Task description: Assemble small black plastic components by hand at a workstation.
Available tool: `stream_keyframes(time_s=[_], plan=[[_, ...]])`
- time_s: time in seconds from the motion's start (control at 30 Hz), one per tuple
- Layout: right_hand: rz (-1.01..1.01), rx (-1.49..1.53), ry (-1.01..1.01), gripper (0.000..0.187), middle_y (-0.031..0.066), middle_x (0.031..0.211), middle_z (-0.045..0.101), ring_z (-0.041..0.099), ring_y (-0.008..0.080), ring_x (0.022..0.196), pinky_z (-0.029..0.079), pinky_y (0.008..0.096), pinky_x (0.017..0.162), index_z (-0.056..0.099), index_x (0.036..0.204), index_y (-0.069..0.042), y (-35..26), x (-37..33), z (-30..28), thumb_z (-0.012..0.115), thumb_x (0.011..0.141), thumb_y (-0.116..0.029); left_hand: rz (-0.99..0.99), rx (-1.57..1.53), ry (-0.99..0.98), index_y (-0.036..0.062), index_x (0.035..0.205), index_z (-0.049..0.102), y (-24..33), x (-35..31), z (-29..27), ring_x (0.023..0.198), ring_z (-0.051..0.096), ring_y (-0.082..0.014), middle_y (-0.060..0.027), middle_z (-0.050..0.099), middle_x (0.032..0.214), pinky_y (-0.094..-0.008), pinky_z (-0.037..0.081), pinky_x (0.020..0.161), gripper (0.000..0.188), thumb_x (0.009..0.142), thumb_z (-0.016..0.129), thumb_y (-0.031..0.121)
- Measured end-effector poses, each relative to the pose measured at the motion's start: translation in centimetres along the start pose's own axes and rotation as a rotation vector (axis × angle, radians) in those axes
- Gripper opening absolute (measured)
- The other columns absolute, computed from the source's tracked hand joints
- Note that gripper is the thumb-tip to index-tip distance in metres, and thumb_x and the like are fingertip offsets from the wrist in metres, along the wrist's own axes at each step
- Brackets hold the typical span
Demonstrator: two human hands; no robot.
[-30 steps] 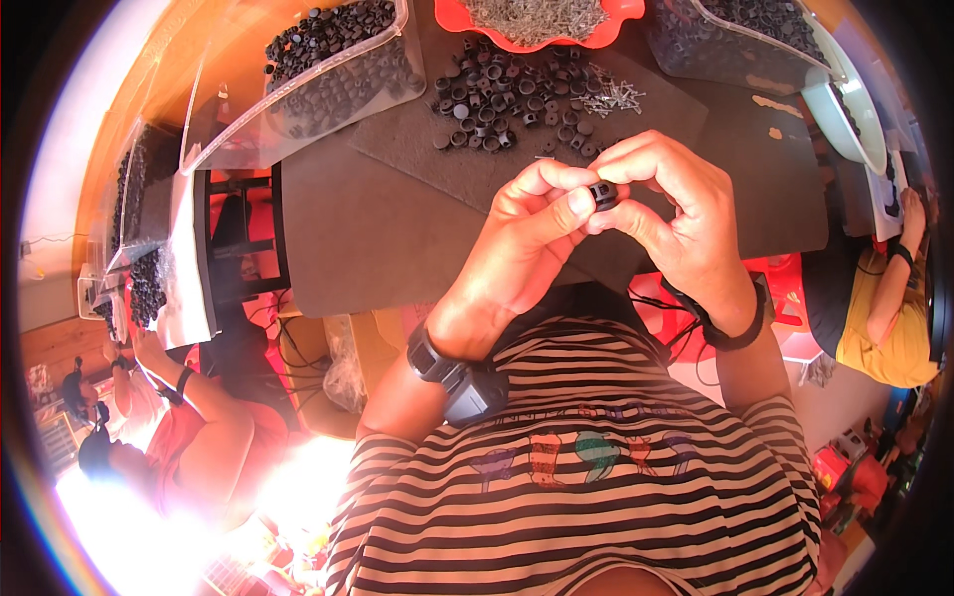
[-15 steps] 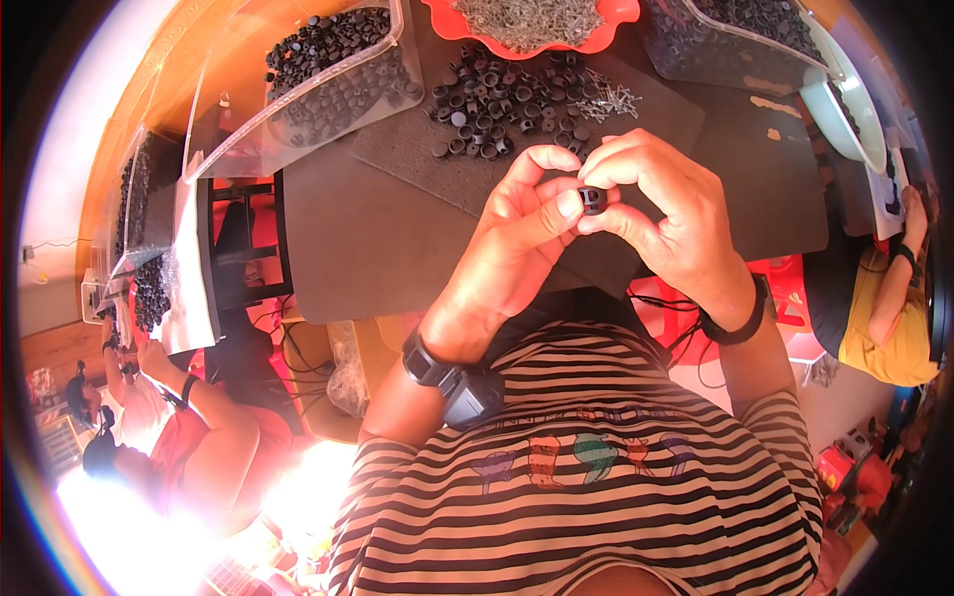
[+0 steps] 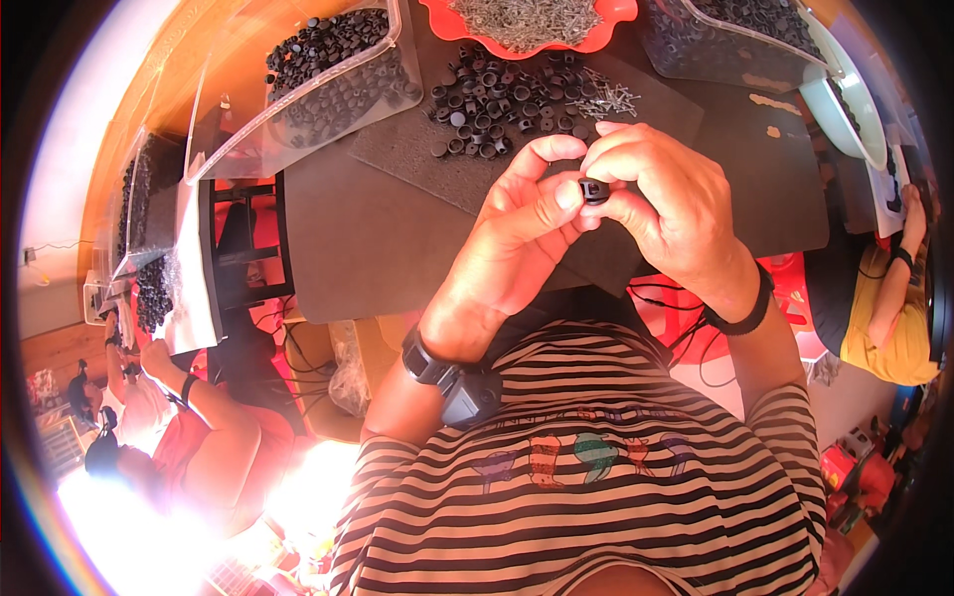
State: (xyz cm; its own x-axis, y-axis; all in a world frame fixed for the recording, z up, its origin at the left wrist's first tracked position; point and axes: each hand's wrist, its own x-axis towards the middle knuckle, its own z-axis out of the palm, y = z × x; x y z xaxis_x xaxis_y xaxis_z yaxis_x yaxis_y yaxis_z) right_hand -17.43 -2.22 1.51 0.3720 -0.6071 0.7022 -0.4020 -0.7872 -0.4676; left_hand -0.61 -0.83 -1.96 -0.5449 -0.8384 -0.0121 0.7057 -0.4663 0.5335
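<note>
Between the fingertips of both hands sits a small black plastic cap-like part [image 3: 594, 192] with a slot in its side. My left hand [image 3: 527, 214] pinches it from the left, thumb on its edge. From the other side my right hand [image 3: 668, 194] closes on it with thumb and index finger, the remaining fingers curled above. Both hands are held over the near part of the dark table [image 3: 368, 248]. Beyond them lies a loose pile of similar black parts [image 3: 487, 104], and next to it a small heap of metal screws or pins [image 3: 608, 97].
A red scalloped bowl [image 3: 596, 40] of metal pieces stands at the back. Clear bins with black parts flank it, one left [image 3: 397, 84], one right [image 3: 696, 60]. A pale green bowl [image 3: 830, 114] is at the far right. Other people sit at both sides.
The black part has turned slightly and risen a little between my fingers. My right hand's fingers have shifted around it; my left hand is nearly still.
</note>
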Motion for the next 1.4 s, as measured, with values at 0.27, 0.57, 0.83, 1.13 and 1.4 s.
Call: stream_keyframes(time_s=[0.27,0.57,0.83,1.13,1.4], plan=[[0.161,0.144,-0.039,0.025,0.0071,0.077,0.056,0.056,0.0204,0.064,0.047,0.0303,0.06,0.055,0.084,-0.002,-0.6,0.6,-0.8,0.073,0.068,0.002,0.007,0.029,-0.019,0.0069,0.125,0.048,0.8,0.1,0.4,0.104,0.056,-0.0183,-0.0126,0.059,0.116,-0.0296,0.046,0.087,0.042,0.087,0.065,0.014],[0.241,0.223,0.003,0.024,0.0076,0.081,0.057,0.055,0.0201,0.065,0.046,0.0294,0.062,0.056,0.086,-0.002,-1.0,0.4,-0.1,0.071,0.068,0.003,0.055,0.17,0.075,0.0049,0.124,0.049,1.0,-0.1,1.1,0.098,0.06,-0.0129,-0.0091,0.064,0.107,-0.0249,0.048,0.084,0.038,0.09,0.063,0.014],[0.209,0.172,0.032,0.025,0.009,0.083,0.058,0.057,0.0225,0.067,0.047,0.0306,0.062,0.056,0.087,-0.002,-1.1,-0.2,0.3,0.072,0.069,0.0,0.007,0.147,0.093,0.0056,0.123,0.05,1.1,-0.1,0.5,0.093,0.061,-0.0125,-0.0065,0.065,0.102,-0.0243,0.048,0.082,0.036,0.09,0.063,0.013],[0.441,0.174,0.05,0.062,0.0105,0.12,0.055,0.062,0.0217,0.097,0.047,0.034,0.087,0.052,0.124,-0.004,1.8,-1.2,-3.3,0.078,0.069,-0.016,0.694,1.136,0.365,0.0047,0.103,0.064,15.9,1.3,2.4,0.08,0.063,-0.0133,-0.0094,0.067,0.096,-0.0262,0.05,0.072,0.022,0.085,0.067,0.017],[0.57,0.064,-0.181,0.026,0.0099,0.099,0.059,0.061,0.0193,0.083,0.047,0.0282,0.076,0.059,0.105,0.001,5.8,-4.1,-4.5,0.061,0.079,-0.001,1.027,1.767,0.557,0.0057,0.103,0.066,18.1,2.8,0.9,0.082,0.062,-0.0112,-0.0059,0.068,0.096,-0.0245,0.049,0.072,0.021,0.084,0.069,0.015]])
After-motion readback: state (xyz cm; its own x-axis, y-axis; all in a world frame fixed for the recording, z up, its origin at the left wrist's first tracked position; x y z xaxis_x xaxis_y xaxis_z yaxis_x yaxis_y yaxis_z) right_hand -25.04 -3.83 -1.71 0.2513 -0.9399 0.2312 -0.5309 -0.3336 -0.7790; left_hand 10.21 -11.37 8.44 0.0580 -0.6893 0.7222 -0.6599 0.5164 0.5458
